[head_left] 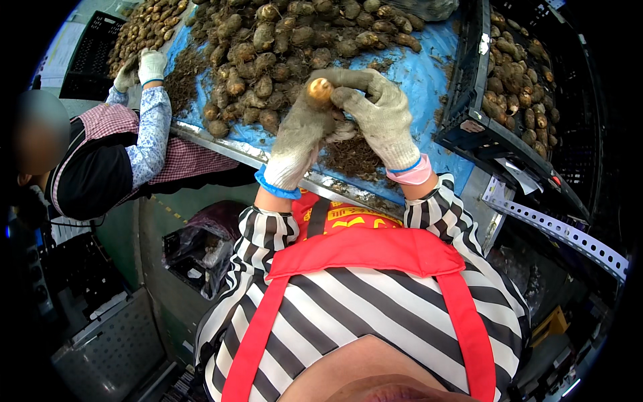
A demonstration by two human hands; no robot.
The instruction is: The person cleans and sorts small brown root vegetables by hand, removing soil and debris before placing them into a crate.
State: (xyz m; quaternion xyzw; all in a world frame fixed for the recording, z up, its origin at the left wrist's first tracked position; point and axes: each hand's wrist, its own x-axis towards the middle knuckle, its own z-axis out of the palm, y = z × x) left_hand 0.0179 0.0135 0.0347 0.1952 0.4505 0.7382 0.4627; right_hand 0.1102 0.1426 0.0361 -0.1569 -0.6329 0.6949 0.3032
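Note:
Both my hands wear soiled white work gloves and meet above the near edge of the blue-covered table point(432, 60). My left hand point(305, 127) is closed round a small taro point(320, 90), whose pale orange end faces up. With thumb and forefinger, my right hand point(378, 107) pinches at that same taro from the right. Most of the taro is hidden by the gloves. Just beyond lies a large heap of brown, hairy taros point(261, 60). Below my hands is a pile of loose dark root fibres and dirt point(355, 159).
At the right stands a black plastic crate point(462, 127) with several taros point(519, 80) in it. A perforated metal strip point(559, 231) juts out below it. On the left a co-worker point(144, 134) in gloves handles another taro heap point(144, 33). A bag-lined black crate point(201, 251) sits on the floor.

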